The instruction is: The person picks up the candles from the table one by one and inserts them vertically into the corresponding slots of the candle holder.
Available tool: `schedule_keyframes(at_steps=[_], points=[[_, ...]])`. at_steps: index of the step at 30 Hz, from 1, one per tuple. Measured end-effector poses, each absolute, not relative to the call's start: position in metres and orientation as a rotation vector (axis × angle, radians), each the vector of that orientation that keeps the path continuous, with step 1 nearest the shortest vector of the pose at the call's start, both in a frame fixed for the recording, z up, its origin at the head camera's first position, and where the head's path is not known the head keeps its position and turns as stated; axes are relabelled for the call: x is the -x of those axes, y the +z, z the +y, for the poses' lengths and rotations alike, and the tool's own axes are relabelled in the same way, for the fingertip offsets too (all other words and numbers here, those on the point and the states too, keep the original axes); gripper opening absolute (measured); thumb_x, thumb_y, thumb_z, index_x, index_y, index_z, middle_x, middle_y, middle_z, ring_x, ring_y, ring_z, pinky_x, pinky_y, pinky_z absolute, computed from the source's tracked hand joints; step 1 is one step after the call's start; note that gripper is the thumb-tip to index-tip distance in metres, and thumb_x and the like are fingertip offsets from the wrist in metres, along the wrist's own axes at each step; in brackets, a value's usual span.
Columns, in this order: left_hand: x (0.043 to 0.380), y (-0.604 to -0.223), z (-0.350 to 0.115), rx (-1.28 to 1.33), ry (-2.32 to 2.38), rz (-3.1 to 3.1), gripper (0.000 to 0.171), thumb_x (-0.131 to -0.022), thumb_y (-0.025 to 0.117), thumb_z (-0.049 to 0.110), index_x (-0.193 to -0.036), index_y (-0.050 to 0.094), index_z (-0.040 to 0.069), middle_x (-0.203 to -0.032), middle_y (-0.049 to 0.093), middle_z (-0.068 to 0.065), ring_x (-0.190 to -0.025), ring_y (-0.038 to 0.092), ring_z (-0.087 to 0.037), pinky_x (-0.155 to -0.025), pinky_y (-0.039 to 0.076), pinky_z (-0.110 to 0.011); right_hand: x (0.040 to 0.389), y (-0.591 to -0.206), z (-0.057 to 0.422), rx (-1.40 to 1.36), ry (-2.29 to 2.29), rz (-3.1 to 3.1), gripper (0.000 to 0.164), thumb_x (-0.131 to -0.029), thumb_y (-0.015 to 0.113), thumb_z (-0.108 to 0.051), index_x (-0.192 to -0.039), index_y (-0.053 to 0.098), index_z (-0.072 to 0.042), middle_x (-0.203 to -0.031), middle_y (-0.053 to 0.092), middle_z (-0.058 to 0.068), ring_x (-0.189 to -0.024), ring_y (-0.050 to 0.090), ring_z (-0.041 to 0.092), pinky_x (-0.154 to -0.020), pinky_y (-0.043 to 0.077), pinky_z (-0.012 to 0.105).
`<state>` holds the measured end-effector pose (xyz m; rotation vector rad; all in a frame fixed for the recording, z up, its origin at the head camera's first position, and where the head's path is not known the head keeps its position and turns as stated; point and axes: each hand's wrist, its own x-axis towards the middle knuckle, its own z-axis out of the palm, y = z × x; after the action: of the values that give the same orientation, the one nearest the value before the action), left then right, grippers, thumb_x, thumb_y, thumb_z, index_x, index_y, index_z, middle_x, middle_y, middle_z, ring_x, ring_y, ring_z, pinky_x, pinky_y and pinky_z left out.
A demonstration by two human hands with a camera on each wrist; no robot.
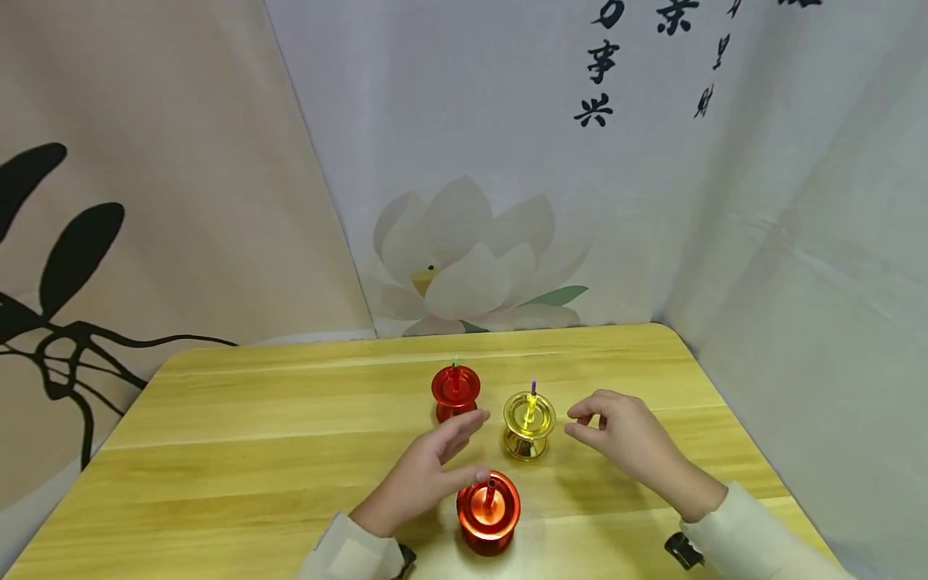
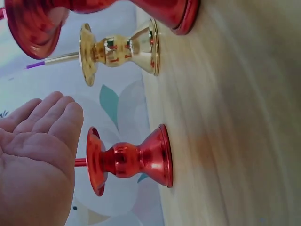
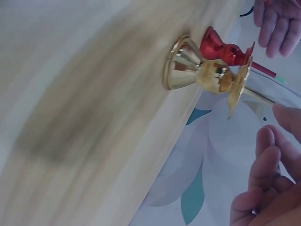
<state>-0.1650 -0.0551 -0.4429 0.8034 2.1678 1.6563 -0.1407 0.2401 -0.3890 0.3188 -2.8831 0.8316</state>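
Observation:
Three metallic candle holders stand upright. The red one (image 1: 445, 395) at the back bears a thin stick with a green tip (image 3: 281, 79). In the gold one (image 1: 525, 447) stands a stick with a purple tip (image 1: 533, 387). The front orange-red one (image 1: 489, 532) has a narrow tube with a dark opening at its top. My left hand (image 1: 428, 471) hovers between the two red holders, fingers extended and thumb apart, above the front holder's rim. To the right of the gold holder is my right hand (image 1: 631, 435), fingers loosely bent, holding nothing.
A light wooden table (image 1: 254, 451) carries the holders. Behind it hangs a cloth backdrop (image 1: 464, 121) with a printed lotus and black characters, and another cloth (image 1: 834, 266) hangs along the right side. Dark straps (image 1: 684, 551) show at the wrists.

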Motion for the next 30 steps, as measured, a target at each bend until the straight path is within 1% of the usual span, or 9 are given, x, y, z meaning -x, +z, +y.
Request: schedule_keyframes(at_steps=[2,8,14,17,19,22,23,27,30], points=[[0.161,-0.442,-0.056,-0.805,1.655,2.164,0.075,-0.086,0.08,0.033,-0.151,0.044,0.021,-0.154,0.046,0.004,-0.142,0.041,-0.012,-0.115,0.034,-0.032,0.136,-0.39,0.246,-0.312,0.819,-2.901,0.009,-0.088,0.079,-0.021,-0.094,0.077,-0.015,-0.082,0.063,-0.014,-0.065,0.048,0.005,-0.057,0.045,0.023],[0.152,-0.441,-0.057,-0.774,1.613,2.158,0.075,-0.085,0.082,0.032,-0.15,0.045,0.026,-0.153,0.047,0.006,-0.141,0.043,-0.014,-0.114,0.036,-0.034,0.124,-0.396,0.264,-0.272,0.814,-2.953,0.008,-0.087,0.079,-0.021,-0.093,0.077,-0.015,-0.083,0.064,-0.014,-0.064,0.049,0.004,-0.057,0.046,0.023],[0.143,-0.444,-0.056,-0.816,1.57,2.183,0.078,-0.084,0.083,0.032,-0.151,0.046,0.018,-0.152,0.048,0.003,-0.14,0.045,-0.021,-0.114,0.037,-0.039,0.109,-0.402,0.285,-0.227,0.816,-3.065,0.007,-0.088,0.078,-0.021,-0.092,0.076,-0.017,-0.082,0.065,-0.013,-0.064,0.05,0.004,-0.057,0.047,0.024],[0.14,-0.447,-0.056,-0.842,1.539,2.213,0.079,-0.083,0.084,0.035,-0.151,0.046,0.018,-0.151,0.049,0.004,-0.137,0.047,-0.021,-0.113,0.039,-0.042,0.102,-0.403,0.297,-0.171,0.856,-3.137,0.007,-0.088,0.078,-0.022,-0.092,0.075,-0.017,-0.083,0.065,-0.012,-0.065,0.053,0.005,-0.059,0.048,0.024],[0.137,-0.448,-0.055,-0.861,1.526,2.226,0.082,-0.081,0.085,0.037,-0.151,0.046,0.017,-0.151,0.049,0.004,-0.136,0.049,-0.022,-0.112,0.04,-0.043,0.097,-0.406,0.306,-0.148,0.886,-3.172,0.008,-0.088,0.077,-0.023,-0.093,0.075,-0.016,-0.084,0.066,-0.011,-0.066,0.054,0.004,-0.06,0.049,0.024],[0.134,-0.45,-0.055,-0.878,1.504,2.248,0.086,-0.078,0.087,0.039,-0.151,0.047,0.016,-0.15,0.049,0.004,-0.135,0.05,-0.022,-0.111,0.042,-0.04,0.092,-0.411,0.317,-0.1,0.908,-3.22,0.009,-0.088,0.077,-0.023,-0.093,0.075,-0.015,-0.084,0.067,-0.01,-0.069,0.057,0.005,-0.061,0.05,0.025],[0.133,-0.45,-0.054,-0.883,1.498,2.256,0.087,-0.077,0.087,0.039,-0.151,0.047,0.016,-0.15,0.05,0.004,-0.134,0.051,-0.021,-0.111,0.042,-0.038,0.09,-0.413,0.32,-0.083,0.902,-3.237,0.009,-0.088,0.078,-0.023,-0.092,0.075,-0.016,-0.083,0.067,-0.011,-0.071,0.058,0.005,-0.062,0.051,0.026],[0.129,-0.452,-0.054,-0.878,1.468,2.278,0.087,-0.075,0.089,0.039,-0.15,0.047,0.023,-0.148,0.052,0.004,-0.129,0.054,-0.017,-0.108,0.044,-0.033,0.083,-0.421,0.331,-0.024,0.853,-3.304,0.007,-0.087,0.078,-0.023,-0.089,0.074,-0.017,-0.083,0.067,-0.011,-0.075,0.06,0.007,-0.064,0.052,0.029],[0.127,-0.453,-0.054,-0.872,1.455,2.283,0.087,-0.075,0.089,0.038,-0.15,0.046,0.026,-0.147,0.052,0.004,-0.127,0.055,-0.016,-0.106,0.046,-0.033,0.077,-0.426,0.337,-0.051,0.763,-3.339,0.006,-0.086,0.078,-0.021,-0.083,0.072,-0.02,-0.079,0.066,-0.013,-0.071,0.058,0.005,-0.063,0.051,0.028]])
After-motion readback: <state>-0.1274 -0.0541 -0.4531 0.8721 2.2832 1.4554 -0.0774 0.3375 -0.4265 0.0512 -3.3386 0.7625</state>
